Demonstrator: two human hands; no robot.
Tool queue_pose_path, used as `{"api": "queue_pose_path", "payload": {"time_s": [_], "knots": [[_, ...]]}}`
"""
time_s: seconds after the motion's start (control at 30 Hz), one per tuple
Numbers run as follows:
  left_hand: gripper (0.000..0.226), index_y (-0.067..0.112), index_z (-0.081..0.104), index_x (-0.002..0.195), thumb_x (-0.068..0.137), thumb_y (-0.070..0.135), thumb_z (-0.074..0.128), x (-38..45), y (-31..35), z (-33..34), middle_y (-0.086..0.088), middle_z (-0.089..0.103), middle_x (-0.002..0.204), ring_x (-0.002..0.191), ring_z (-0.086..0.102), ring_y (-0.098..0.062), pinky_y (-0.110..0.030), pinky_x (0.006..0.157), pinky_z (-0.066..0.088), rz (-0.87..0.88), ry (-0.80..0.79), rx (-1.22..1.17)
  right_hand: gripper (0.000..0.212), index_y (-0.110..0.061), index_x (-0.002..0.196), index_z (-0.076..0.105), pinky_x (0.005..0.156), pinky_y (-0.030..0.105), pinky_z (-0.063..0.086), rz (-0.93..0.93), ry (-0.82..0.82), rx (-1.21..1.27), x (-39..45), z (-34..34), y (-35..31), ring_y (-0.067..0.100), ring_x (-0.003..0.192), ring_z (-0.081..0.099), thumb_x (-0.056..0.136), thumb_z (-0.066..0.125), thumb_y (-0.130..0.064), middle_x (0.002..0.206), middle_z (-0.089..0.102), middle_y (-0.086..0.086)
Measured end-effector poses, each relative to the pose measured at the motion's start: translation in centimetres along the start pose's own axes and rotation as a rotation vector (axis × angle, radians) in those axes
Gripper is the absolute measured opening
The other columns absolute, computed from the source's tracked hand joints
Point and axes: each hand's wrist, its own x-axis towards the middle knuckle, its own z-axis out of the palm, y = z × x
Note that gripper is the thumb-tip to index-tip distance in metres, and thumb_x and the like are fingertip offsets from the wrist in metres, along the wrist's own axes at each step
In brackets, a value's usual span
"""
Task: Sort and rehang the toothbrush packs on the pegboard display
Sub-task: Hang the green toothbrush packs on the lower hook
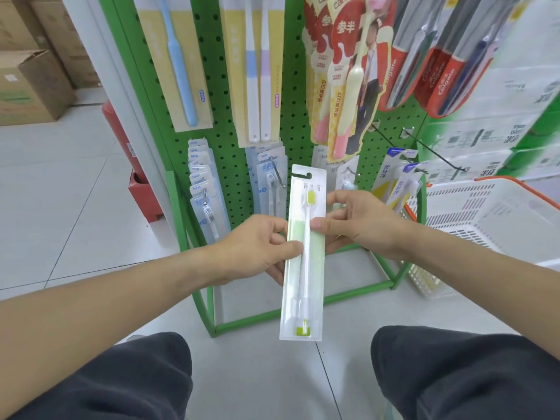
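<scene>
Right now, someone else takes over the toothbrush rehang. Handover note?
Left hand and right hand both pinch one green toothbrush pack, held upright in front of the pegboard, hang hole at the top, not yet on a hook.
Done: other packs already hang in the upper and lower rows.
Left: hang this pack. Two bare hooks stick out at lower right, beside the white basket. Which hook suits this pack is unclear.

Both hands hold one green toothbrush pack [304, 256] upright before the green pegboard [224, 122]. The left hand [257, 248] pinches its left edge at mid-height; the right hand [362, 221] pinches the right edge slightly higher. Other packs hang on the pegboard's hooks. A white basket [497, 219] sits to the right.
</scene>
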Motion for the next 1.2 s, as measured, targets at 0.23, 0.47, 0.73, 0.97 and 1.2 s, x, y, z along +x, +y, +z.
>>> {"api": "queue_pose_path", "payload": {"time_s": [0.23, 0.47, 0.73, 0.97, 1.2], "knots": [[0.028, 0.001, 0.064, 0.125, 0.098, 0.004, 0.063, -0.5, -0.4, -0.1, -0.020, 0.075, 0.110, 0.104, 0.072, -0.036, -0.042, 0.087, 0.061, -0.171, -0.325, 0.116, 0.030, 0.005, 0.118, 0.056, 0.067, 0.043, 0.064, -0.073, 0.054, -0.023, -0.3, 0.1, -0.3, 0.029, 0.080, 0.076, 0.091, 0.070, 0.001, 0.086, 0.078, 0.012], [0.027, 0.004, 0.064, 0.126, 0.099, 0.005, 0.061, -0.2, -0.7, 0.2, -0.015, 0.076, 0.111, 0.104, 0.073, -0.032, -0.041, 0.088, 0.061, -0.109, -0.220, 0.033, 0.040, -0.002, 0.118, 0.059, 0.073, 0.048, 0.064, -0.005, -0.088, -0.192, -1.0, 1.4, 0.0, 0.034, 0.089, 0.076, 0.084, 0.071, 0.013, 0.103, 0.076, 0.018], [0.050, 0.006, 0.060, 0.121, 0.078, -0.009, 0.081, -0.9, -0.6, 0.5, -0.024, 0.074, 0.106, 0.094, 0.074, -0.033, -0.047, 0.086, 0.061, -0.093, -0.279, 0.050, 0.040, 0.002, 0.122, 0.060, 0.070, 0.043, 0.064, 0.025, 0.016, -0.046, -1.1, 1.4, 0.1, 0.036, 0.094, 0.074, 0.084, 0.069, 0.015, 0.109, 0.073, 0.024], [0.050, 0.005, 0.058, 0.129, 0.083, -0.010, 0.073, -1.2, -1.2, 0.1, -0.022, 0.075, 0.107, 0.095, 0.074, -0.037, -0.046, 0.087, 0.061, -0.118, -0.284, -0.012, 0.042, -0.002, 0.122, 0.063, 0.067, 0.038, 0.063, 0.105, -0.181, -0.136, -2.1, 1.4, 0.1, 0.045, 0.093, 0.072, 0.084, 0.074, 0.012, 0.110, 0.066, 0.032], [0.067, 0.020, 0.046, 0.142, 0.086, -0.005, 0.073, -1.4, -1.0, -0.5, -0.014, 0.068, 0.128, 0.109, 0.071, -0.030, -0.047, 0.095, 0.058, -0.132, -0.339, 0.006, 0.037, 0.002, 0.117, 0.063, 0.072, 0.045, 0.065, 0.123, -0.116, -0.147, -2.2, 2.1, 0.4, 0.037, 0.080, 0.074, 0.084, 0.069, 0.017, 0.091, 0.065, 0.025]]}}
